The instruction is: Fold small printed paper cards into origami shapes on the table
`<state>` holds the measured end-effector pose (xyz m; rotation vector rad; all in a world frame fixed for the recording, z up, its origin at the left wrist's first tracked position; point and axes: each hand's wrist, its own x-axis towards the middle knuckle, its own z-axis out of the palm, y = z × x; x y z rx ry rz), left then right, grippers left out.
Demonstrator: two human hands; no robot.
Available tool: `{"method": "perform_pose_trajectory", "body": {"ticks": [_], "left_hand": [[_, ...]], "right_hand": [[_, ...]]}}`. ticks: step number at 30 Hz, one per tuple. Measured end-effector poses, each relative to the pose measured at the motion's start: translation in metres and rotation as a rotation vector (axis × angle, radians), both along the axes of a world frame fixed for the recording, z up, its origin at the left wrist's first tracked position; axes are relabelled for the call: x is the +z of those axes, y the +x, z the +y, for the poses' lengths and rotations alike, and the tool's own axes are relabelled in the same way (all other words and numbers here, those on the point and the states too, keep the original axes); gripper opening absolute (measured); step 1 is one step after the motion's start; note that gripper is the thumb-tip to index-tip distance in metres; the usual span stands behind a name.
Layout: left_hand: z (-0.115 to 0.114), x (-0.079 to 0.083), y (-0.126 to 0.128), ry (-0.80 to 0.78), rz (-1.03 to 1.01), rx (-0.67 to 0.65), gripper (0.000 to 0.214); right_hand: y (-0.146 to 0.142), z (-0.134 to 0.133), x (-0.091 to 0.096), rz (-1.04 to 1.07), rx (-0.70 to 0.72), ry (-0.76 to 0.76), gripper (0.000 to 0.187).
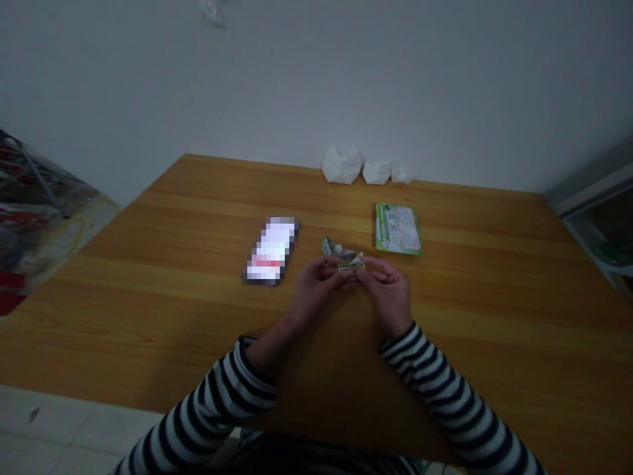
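My left hand (316,287) and my right hand (388,290) meet above the wooden table (148,316), pinching a small folded green-and-white paper piece (351,264) between their fingertips. Just behind it, a crumpled grey printed paper (337,249) lies on the table, close to my left fingers. A flat green-and-white printed packet (398,229) rests beyond my right hand. To the left of my hands lies a phone-sized object (270,251), its surface pixelated and unreadable.
Several white folded paper shapes (341,165) stand along the table's far edge against a white wall. A clear plastic-covered pile (34,218) sits beyond the left edge. A shelf unit (598,231) stands at the right. The tiled floor shows at lower left.
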<state>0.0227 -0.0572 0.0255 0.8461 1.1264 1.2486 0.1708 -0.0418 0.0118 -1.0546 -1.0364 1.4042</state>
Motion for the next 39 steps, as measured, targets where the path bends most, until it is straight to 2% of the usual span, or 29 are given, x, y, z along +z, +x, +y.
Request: {"method": "perform_pose_trajectory", "body": {"ticks": [4,6,9,11,13,17,22,28,34,37,39], "left_hand": [[0.000,0.004,-0.006,0.118,0.178,-0.023,0.022],[0.000,0.005,-0.008,0.155,0.277,-0.009,0.014],[0.000,0.008,-0.010,0.282,0.435,0.059,0.015],[0.000,0.009,-0.011,0.327,0.475,0.055,0.017],[0.001,0.008,-0.012,0.247,0.403,-0.032,0.022],[0.003,0.003,-0.014,0.015,0.119,-0.178,0.030],[0.005,0.001,-0.020,-0.046,0.007,-0.227,0.033],[0.006,0.002,-0.029,-0.017,0.012,-0.300,0.027],[0.007,0.009,-0.028,-0.068,0.021,-0.283,0.038],[0.008,0.008,-0.027,-0.069,0.118,-0.243,0.038],[0.008,0.005,-0.028,-0.059,0.186,-0.277,0.036]], "right_hand": [[0.010,0.004,-0.002,-0.029,0.134,0.043,0.028],[0.012,0.005,-0.003,-0.096,0.111,0.096,0.020],[0.015,0.006,-0.002,-0.263,0.000,0.275,0.017],[0.017,0.007,-0.001,-0.313,-0.018,0.335,0.016],[0.018,0.007,0.000,-0.268,0.044,0.261,0.018],[0.020,0.007,-0.001,-0.098,0.217,0.032,0.024],[0.026,0.009,-0.003,0.007,0.298,-0.060,0.025],[0.029,0.012,-0.003,0.008,0.247,-0.038,0.013],[0.025,0.012,0.000,-0.065,0.269,-0.008,0.022],[0.023,0.010,-0.001,-0.089,0.298,0.032,0.024],[0.023,0.010,-0.004,-0.119,0.308,0.077,0.023]]}}
